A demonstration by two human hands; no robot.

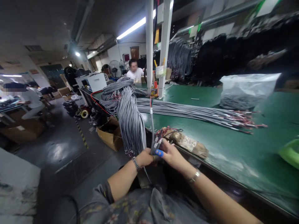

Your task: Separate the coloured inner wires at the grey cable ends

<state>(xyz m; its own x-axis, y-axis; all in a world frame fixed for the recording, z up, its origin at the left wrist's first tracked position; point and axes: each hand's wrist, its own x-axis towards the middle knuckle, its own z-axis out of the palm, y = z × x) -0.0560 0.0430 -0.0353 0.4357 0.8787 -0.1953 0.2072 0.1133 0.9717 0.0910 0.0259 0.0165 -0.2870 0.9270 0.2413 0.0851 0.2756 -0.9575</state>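
Close to the bench edge, my left hand (pixel 145 158) is closed around a small bunch of grey cables (pixel 153 146). My right hand (pixel 171 154), with blue wrapping on a finger or thumb, grips the same bunch higher up, near its red and black wire ends. One grey cable from the bunch sticks up toward the white post. Left of my hands, a thick bundle of grey cables (pixel 130 118) drapes over the bench edge. Another long row of grey cables (pixel 187 111) lies across the green bench, its stripped red ends pointing right.
A tape-wrapped brown block (pixel 189 144) lies along the edge of the green bench (pixel 235 149). Farther back stand a white plastic bag (pixel 247 90) and a white post (pixel 164 46). Below left is a cardboard box (pixel 109 135). A person (pixel 135 72) sits across the bench.
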